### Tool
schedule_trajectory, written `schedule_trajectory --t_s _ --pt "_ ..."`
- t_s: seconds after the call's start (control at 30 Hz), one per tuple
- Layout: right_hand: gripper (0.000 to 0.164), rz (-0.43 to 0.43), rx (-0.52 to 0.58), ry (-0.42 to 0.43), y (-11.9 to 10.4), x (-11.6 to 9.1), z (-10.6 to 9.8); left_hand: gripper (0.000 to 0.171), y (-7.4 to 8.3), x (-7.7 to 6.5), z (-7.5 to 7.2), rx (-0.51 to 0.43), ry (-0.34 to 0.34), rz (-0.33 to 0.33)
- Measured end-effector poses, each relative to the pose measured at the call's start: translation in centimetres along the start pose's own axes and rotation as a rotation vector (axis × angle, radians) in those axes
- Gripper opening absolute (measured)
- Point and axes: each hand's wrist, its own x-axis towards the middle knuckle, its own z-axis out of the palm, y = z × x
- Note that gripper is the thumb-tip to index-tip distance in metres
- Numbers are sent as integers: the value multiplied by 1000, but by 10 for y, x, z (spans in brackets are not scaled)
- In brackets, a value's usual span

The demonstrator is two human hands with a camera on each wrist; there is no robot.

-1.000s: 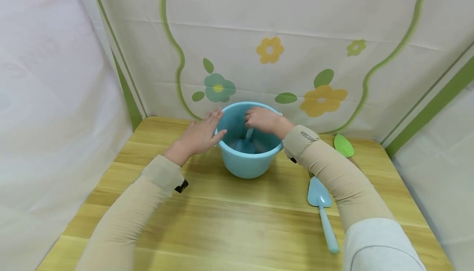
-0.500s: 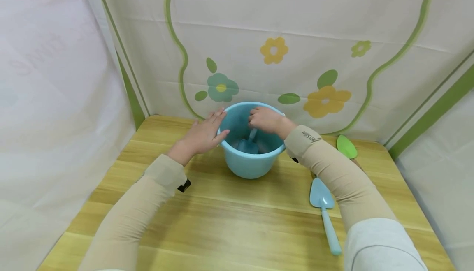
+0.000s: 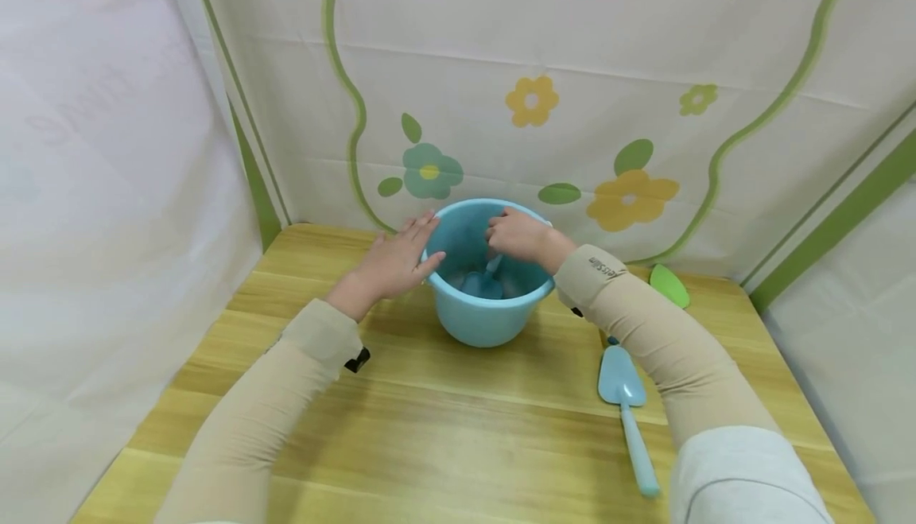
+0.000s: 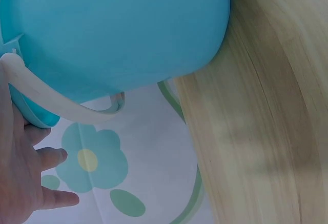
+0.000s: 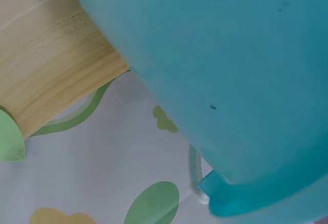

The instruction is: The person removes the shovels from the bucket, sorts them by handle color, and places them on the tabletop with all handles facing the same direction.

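A light blue bucket (image 3: 478,325) stands upright against the patterned cloth at the table's back. My left hand (image 3: 392,263) rests on its left rim, fingers straight and spread; the left wrist view shows those fingertips (image 4: 59,155) beyond the rim, beside the bucket's white handle (image 4: 61,103). Reaching in over the right rim, my right hand (image 3: 521,236) has curled fingers around the handle of a blue toy shovel (image 3: 483,285). Its blade points down near the bucket's bottom. In the right wrist view the bucket's wall (image 5: 205,70) hides my right hand and the shovel.
Right of the bucket, another light blue shovel (image 3: 622,381) lies on the wooden table (image 3: 429,444), handle towards me. A green shovel blade (image 3: 669,285) shows at the back right, partly covered by my right sleeve (image 3: 644,325). White flowered cloth (image 3: 286,110) encloses the back and sides.
My right hand has shifted slightly right inside the bucket, with the shovel. My left hand keeps its place on the rim. The head view has turned a little.
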Motion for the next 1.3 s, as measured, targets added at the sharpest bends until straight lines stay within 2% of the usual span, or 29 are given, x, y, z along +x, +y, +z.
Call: schedule_trajectory --t_s 0.2,0.63,0.93,1.3 --pt "22 -35 -69 5 -1 -6 -1 74 -1 -2 -3 -4 4 6" --pt "28 4 -148 -49 -5 -16 -3 74 -1 0 -1 -4 3 9" --pt "28 11 -196 -35 -2 -21 -5 74 -2 1 -2 0 -1 13" --pt "35 79 -62 3 2 -30 -24 74 -6 0 -4 11 -4 5"
